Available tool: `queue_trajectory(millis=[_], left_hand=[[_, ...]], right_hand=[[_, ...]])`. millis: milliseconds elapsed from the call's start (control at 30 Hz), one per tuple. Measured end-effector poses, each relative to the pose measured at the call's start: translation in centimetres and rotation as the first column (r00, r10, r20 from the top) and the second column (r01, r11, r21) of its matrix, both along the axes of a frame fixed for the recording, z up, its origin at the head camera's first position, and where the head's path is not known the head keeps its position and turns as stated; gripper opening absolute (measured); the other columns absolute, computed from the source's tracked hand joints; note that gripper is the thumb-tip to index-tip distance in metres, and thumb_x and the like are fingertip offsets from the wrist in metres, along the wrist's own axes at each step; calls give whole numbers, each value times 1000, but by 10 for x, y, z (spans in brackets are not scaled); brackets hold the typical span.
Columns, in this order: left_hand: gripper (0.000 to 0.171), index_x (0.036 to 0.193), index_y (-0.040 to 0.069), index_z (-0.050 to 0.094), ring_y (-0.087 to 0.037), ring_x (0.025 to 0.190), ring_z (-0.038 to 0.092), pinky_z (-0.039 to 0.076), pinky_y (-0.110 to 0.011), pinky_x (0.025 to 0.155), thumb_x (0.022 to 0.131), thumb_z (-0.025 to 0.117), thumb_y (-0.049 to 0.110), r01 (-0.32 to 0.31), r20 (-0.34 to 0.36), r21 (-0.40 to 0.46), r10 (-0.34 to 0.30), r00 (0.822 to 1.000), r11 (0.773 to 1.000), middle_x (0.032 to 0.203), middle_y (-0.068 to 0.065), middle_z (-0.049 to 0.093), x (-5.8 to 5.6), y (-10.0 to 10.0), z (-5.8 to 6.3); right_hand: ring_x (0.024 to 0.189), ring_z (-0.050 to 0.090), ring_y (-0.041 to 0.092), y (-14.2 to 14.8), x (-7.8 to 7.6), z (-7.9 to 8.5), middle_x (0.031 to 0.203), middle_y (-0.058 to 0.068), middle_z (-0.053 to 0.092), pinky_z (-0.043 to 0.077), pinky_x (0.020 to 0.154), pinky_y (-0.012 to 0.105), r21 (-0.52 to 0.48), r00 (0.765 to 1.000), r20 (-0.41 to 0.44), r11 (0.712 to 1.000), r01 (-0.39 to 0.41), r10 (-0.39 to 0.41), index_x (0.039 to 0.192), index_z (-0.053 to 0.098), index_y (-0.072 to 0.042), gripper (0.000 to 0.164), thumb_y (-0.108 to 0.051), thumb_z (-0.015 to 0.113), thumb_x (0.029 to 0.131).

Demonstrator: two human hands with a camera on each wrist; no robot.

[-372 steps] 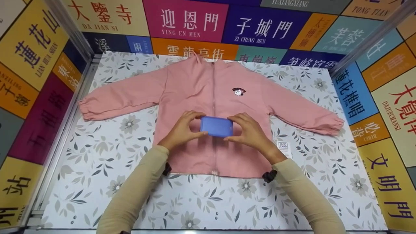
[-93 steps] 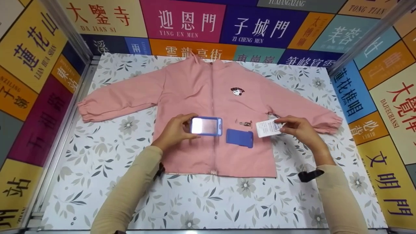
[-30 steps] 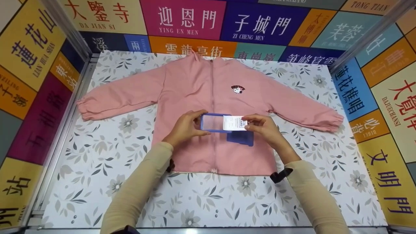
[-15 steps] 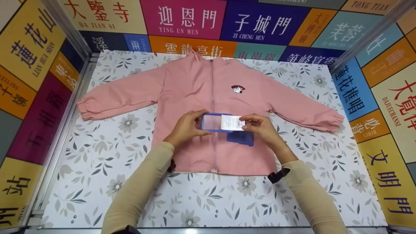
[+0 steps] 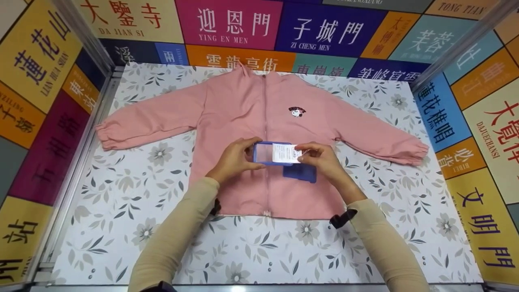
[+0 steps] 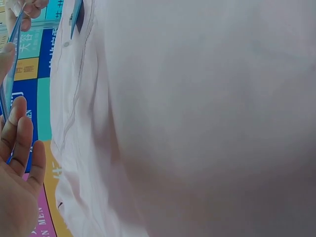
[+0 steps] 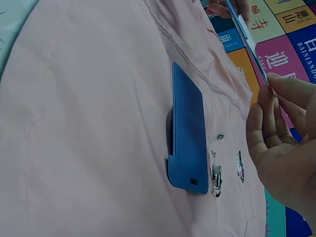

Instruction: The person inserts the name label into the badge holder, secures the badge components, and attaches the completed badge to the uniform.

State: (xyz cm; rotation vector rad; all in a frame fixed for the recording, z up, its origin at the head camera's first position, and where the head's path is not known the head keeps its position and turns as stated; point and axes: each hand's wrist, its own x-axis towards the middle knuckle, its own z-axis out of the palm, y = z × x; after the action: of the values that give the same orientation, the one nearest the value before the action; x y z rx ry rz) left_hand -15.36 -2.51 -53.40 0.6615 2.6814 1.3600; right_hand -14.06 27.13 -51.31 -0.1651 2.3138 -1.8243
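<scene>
Card (image 5: 285, 153) overlaps the right half of the blue holder (image 5: 264, 154), raised above the pink jacket (image 5: 243, 190); I can't tell how much is inside versus on top. Right hand (image 5: 326, 162) is nearer, pinching the card's right end, so I read it as directly left of those fingertips. Left hand (image 5: 233, 160) grips the holder's left end. Card's long axis runs left-right, in line with the holder's; its free end points at the left hand. Blue cover (image 5: 300, 173) lies on the jacket.
</scene>
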Motion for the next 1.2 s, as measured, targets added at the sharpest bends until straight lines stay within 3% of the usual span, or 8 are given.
queue_trajectory(millis=[233,433,767,1100,1200], left_hand=[[75,135,18,59,-17,86,54,48,-29,75,68,91,32,2,-7,6,-2,1000,1000,95,-4,63,-1,3,0],[75,134,18,60,-17,85,53,48,-29,75,67,91,32,-9,-3,-10,9,1000,1000,93,-4,61,-1,6,-1],[75,134,18,60,-17,84,53,47,-29,73,67,92,32,-6,-12,-12,6,1000,1000,91,-4,61,-2,7,0],[75,134,18,60,-17,84,53,48,-29,73,67,91,35,-9,-7,-22,9,1000,1000,92,-4,61,-2,7,1],[76,133,16,61,-17,83,52,47,-29,73,66,92,36,-4,-14,-15,4,1000,1000,91,-3,61,-3,8,1]], right_hand=[[81,62,10,-6,-1,-2,100,2,72,52,75,18,-38,1000,7,999,2,-2,113,71,6,35,2,77,80],[83,61,9,-11,-1,-2,99,-3,70,53,75,18,-66,1000,20,998,5,-4,113,70,7,35,3,77,79],[81,62,8,-16,-2,-4,102,0,66,53,74,16,-57,997,68,998,33,-29,116,68,9,38,7,75,79],[73,62,8,-29,7,22,106,7,63,58,70,21,-59,994,104,998,23,-16,118,64,14,40,11,72,79],[72,64,9,-32,8,23,107,9,62,59,68,25,-71,995,103,997,23,-15,117,64,14,39,11,72,79]])
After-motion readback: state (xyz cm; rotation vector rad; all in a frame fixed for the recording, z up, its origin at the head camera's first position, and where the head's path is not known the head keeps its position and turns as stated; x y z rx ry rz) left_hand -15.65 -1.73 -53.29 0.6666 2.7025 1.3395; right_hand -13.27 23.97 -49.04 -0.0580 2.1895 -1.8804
